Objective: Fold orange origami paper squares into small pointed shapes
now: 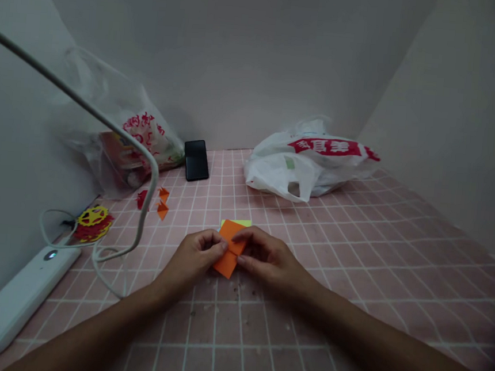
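Between my two hands is a piece of orange origami paper (pixel 231 231), with a crease or folded edge running across its middle. My left hand (pixel 195 256) pinches its left edge between thumb and fingers. At the right edge, my right hand (pixel 269 258) grips the paper, index finger on top and thumb lower down. Just behind it lies yellow paper (pixel 244 223), mostly covered by the orange sheet. Two small folded orange paper pieces (pixel 162 208) and a red one (pixel 141 199) sit to the left, beyond my left hand.
A white power bank (pixel 16 298) with a cable (pixel 148 200) is at the left, near yellow and red cut-out shapes (pixel 92 218). Toward the wall are a clear plastic bag (pixel 121 140), a black phone (pixel 196 161) and a white plastic bag (pixel 310 162). Pink checked cloth (pixel 380 255) covers the surface.
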`<state>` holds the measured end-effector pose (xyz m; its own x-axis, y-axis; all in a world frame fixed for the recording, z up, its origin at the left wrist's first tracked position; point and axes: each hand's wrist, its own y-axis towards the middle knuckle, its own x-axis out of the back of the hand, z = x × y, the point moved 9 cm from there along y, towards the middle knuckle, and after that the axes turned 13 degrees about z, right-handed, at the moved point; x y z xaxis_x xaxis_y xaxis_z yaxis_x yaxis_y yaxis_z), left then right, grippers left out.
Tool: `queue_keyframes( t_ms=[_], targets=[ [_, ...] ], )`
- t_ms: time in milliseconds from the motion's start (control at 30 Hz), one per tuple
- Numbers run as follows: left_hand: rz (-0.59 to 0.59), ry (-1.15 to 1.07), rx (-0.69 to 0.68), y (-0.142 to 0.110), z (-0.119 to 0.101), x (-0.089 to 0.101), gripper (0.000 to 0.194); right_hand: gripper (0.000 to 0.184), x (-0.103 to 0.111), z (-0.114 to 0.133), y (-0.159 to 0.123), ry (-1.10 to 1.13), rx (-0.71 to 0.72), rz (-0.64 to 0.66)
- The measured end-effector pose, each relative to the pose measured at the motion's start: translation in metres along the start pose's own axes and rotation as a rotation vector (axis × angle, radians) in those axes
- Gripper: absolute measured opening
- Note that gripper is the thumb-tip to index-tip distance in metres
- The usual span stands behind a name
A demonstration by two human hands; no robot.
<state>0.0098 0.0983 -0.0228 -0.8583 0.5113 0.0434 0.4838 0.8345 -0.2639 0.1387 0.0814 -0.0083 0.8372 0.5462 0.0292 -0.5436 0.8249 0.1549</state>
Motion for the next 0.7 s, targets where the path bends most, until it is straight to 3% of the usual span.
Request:
queue_keyframes(
  t_ms=[167,333,567,700],
  targets=[
    [0.036,-0.117,0.036,0.001,0.008,-0.003,0.028,0.015,0.000,0.007,-0.001,-0.155,0.010,0.006],
    [0.100,-0.257,0.073,0.002,0.017,-0.010,0.027,0.008,0.007,0.002,-0.001,-0.084,-0.028,-0.042],
    [0.075,-0.243,0.051,0.001,0.013,-0.007,0.022,0.015,0.003,0.002,0.000,-0.063,-0.029,0.000],
    [0.069,-0.235,0.057,0.001,0.012,-0.007,0.023,0.015,0.004,0.006,-0.002,-0.157,-0.006,-0.015]
  ],
)
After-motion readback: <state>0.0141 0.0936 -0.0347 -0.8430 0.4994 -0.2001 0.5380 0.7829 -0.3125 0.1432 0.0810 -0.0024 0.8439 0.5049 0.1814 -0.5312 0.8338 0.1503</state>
